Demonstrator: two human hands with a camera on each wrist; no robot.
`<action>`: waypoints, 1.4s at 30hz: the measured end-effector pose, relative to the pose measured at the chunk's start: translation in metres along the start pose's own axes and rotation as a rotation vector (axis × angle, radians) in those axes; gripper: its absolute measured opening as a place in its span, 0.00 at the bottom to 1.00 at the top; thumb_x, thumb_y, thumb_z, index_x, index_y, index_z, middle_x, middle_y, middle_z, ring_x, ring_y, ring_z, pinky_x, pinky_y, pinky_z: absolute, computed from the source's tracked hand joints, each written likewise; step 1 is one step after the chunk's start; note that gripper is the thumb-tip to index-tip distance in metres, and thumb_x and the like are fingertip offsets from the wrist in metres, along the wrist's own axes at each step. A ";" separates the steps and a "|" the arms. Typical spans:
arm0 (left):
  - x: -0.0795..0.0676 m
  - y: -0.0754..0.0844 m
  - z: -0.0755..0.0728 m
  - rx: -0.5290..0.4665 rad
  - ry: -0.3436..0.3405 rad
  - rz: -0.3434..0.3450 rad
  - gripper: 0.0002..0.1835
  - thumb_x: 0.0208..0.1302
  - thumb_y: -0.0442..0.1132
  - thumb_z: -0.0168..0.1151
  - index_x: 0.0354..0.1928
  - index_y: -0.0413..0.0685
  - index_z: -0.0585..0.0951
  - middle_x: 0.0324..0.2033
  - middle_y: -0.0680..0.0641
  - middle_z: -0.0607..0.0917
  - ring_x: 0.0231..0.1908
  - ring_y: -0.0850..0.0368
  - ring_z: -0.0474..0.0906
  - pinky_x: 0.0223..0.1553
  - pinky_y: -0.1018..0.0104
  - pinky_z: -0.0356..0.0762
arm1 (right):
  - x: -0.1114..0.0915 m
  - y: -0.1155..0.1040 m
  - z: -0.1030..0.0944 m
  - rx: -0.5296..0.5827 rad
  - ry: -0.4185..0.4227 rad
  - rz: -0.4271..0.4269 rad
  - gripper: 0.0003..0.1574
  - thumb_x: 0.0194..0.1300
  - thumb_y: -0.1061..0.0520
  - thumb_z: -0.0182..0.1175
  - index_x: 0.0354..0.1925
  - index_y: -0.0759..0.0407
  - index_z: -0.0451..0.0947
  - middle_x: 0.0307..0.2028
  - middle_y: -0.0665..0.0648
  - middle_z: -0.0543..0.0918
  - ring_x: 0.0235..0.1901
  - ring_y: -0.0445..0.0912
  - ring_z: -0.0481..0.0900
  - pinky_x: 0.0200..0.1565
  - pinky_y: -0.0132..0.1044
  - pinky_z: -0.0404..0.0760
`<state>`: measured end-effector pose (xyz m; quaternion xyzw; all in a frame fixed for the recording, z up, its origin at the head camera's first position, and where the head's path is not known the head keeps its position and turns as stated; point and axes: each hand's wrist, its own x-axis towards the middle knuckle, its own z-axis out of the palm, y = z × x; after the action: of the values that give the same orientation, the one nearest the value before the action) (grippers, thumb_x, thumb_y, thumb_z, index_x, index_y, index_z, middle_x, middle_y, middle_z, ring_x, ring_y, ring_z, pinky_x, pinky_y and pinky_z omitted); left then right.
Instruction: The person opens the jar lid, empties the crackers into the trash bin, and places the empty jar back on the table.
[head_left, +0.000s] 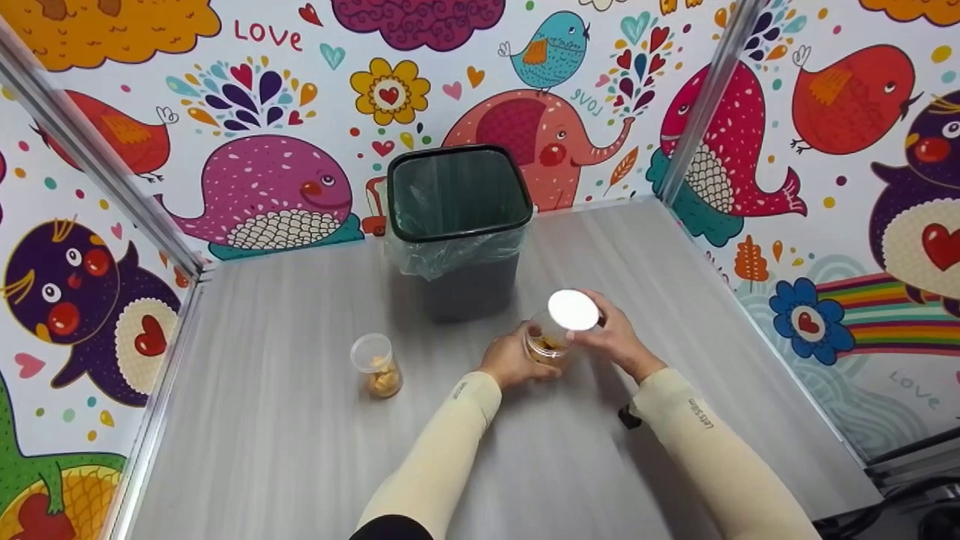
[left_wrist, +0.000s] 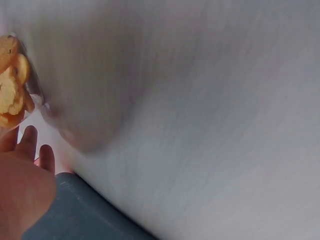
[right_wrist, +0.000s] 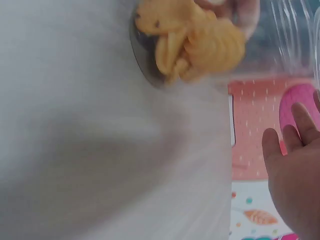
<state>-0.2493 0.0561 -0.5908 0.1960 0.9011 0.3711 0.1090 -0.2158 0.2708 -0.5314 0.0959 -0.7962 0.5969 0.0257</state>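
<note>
A clear plastic jar [head_left: 545, 346] with orange-brown cookies [right_wrist: 200, 42] in its bottom is held just above the grey table. My left hand [head_left: 511, 358] grips its lower part from the left. At the jar's top is a round white lid [head_left: 574, 310]; my right hand [head_left: 615, 337] holds it at the rim, thumb in front and fingers behind. Whether the lid is seated or loose, I cannot tell. In the right wrist view, the right hand [right_wrist: 297, 167] shows partly at the edge. The left wrist view catches the left hand [left_wrist: 27, 185] below the cookies [left_wrist: 11, 85].
A second clear cup [head_left: 373, 352] with cookies in it stands uncovered on the table [head_left: 285, 435], left of my hands. Behind them is a dark bin [head_left: 472, 281] with a clear liner folded over its rim. Walls with printed cartoon animals [head_left: 277, 187] border the table.
</note>
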 end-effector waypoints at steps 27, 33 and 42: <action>-0.002 0.004 0.001 0.000 0.002 -0.029 0.47 0.35 0.60 0.83 0.61 0.57 0.75 0.50 0.53 0.84 0.50 0.54 0.79 0.54 0.60 0.74 | -0.019 0.110 -0.038 -0.485 0.311 0.177 0.53 0.44 0.46 0.81 0.63 0.67 0.71 0.63 0.70 0.70 0.66 0.63 0.61 0.68 0.57 0.54; -0.002 0.005 -0.001 -0.002 0.003 -0.027 0.45 0.35 0.59 0.83 0.60 0.58 0.75 0.49 0.54 0.84 0.48 0.56 0.79 0.54 0.61 0.74 | -0.021 0.111 -0.039 -0.587 0.262 0.211 0.58 0.44 0.38 0.79 0.65 0.65 0.70 0.69 0.72 0.62 0.69 0.66 0.55 0.68 0.61 0.50; -0.002 0.004 -0.001 -0.004 0.003 -0.042 0.46 0.35 0.59 0.83 0.60 0.60 0.75 0.50 0.55 0.84 0.49 0.56 0.79 0.55 0.60 0.73 | -0.020 0.113 -0.040 -0.653 0.183 0.260 0.60 0.44 0.32 0.77 0.67 0.62 0.69 0.72 0.71 0.57 0.71 0.67 0.50 0.68 0.64 0.47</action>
<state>-0.2465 0.0572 -0.5875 0.1764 0.9044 0.3709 0.1158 -0.2195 0.3418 -0.6301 -0.0730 -0.9448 0.3154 0.0500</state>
